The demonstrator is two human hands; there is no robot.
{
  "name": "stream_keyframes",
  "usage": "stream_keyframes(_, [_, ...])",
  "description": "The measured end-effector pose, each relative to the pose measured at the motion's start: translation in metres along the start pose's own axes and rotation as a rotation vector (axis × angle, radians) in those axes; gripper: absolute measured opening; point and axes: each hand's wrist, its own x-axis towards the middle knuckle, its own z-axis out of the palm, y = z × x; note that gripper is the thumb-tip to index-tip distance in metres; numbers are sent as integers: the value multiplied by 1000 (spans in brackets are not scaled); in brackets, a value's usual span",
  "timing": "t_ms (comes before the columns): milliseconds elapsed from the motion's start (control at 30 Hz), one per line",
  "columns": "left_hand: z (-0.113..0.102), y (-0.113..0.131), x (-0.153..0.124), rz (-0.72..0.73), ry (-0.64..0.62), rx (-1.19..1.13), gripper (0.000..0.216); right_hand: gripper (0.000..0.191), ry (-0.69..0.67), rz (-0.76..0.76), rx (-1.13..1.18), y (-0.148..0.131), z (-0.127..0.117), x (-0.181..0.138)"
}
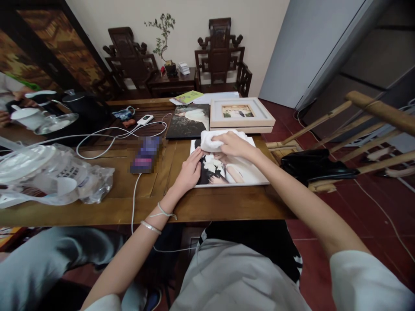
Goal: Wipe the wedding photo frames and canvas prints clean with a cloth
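Note:
A photo panel [253, 175] showing a wedding picture lies flat near the table's front edge. My right hand [235, 144] grips a folded white cloth [209, 140] and presses it on the panel's upper left part. At the panel's left edge rests my left hand [189, 172], fingers stretched out, tips beside the cloth and nothing held. Just behind lies a dark photo panel [188, 121] with a white dress in it. To its right, white picture frames [269, 116] are stacked, the top one holding a small photo.
On the wooden table [158, 207], a phone [145, 155] with a white cable lies left of my left hand. Clear plastic packaging [90, 181] and a black kettle [84, 106] stand farther left. A green booklet [188, 97] lies behind. Another person's leg [58, 259] is at lower left; a wooden chair [366, 129] stands right.

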Motion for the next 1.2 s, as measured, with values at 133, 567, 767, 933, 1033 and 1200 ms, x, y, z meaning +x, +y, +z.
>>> stream_keyframes(133, [-1, 1, 0, -9, -2, -9, 53, 34, -24, 32, 19, 0, 1, 0])
stream_keyframes(567, [0, 5, 0, -63, -14, -12, 54, 57, -157, -117, -120, -59, 35, -136])
stream_keyframes(767, [1, 1, 0, -46, -2, -14, 53, 47, -31, -43, -88, -18, 18, -82])
stream_keyframes(933, [-1, 6, -1, -37, 27, -59, 49, 42, 92, 48, -64, 6, 13, -30])
stream_keyframes(1033, [-6, 14, -1, -28, 129, -129, 52, 41, 75, 39, -100, -5, 21, -16])
stream_keyframes(1200, [-12, 19, -3, -56, 354, -284, 70, 47, -97, -163, -108, -44, 42, -34])
